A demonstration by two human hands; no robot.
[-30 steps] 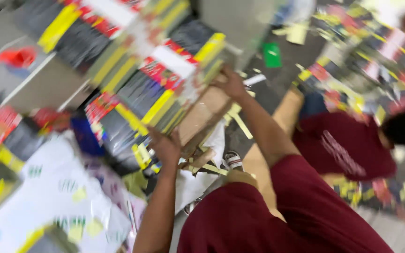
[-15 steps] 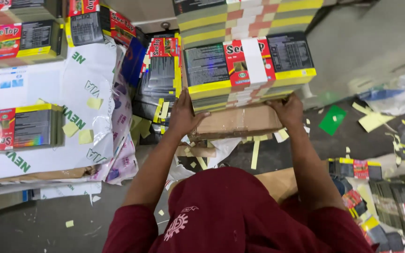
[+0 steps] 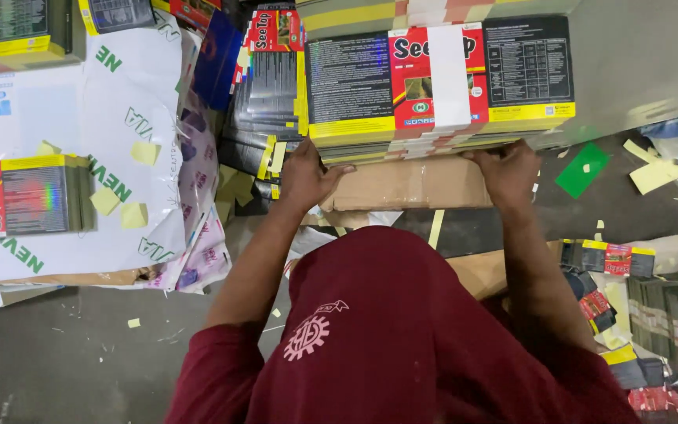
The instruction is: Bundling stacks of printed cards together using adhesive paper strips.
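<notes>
**Both hands clamped under a banded stack of flat cartons**

Far left: a small bundle of flat cartons (image 3: 29, 196), red, black and yellow, lying on a big white printed sheet (image 3: 80, 118), with yellow paper scraps (image 3: 131, 213) strewn just beside it. Beyond the sheet's right edge, a slumped pile of dark printed cartons (image 3: 264, 102), leaning against the main stack.

Centre left: left hand (image 3: 308, 177), grip clamped on the lower left corner of the banded stack of flat cartons (image 3: 441, 78), fingers tucked under the bottom sheets, thumb out on the near side. Stack itself held level at centre top, black panels at both ends, red panel in the middle, yellow strip along the near edge, a white paper band (image 3: 447, 74) wrapped across it. Directly below, touching the stack's underside, a brown cardboard box (image 3: 410, 184) taped along its top.

Centre right: right hand (image 3: 512, 169), grip closed on the lower right corner of the same stack, knuckles up, fingertips hidden beneath the sheets. Maroon sleeves and shirt filling the lower middle.

Right: a green paper square (image 3: 582, 169) on the dark floor (image 3: 56, 361), near more yellow offcuts. Far right: loose piles of small folded cartons (image 3: 665, 314), well apart from the hands.
</notes>
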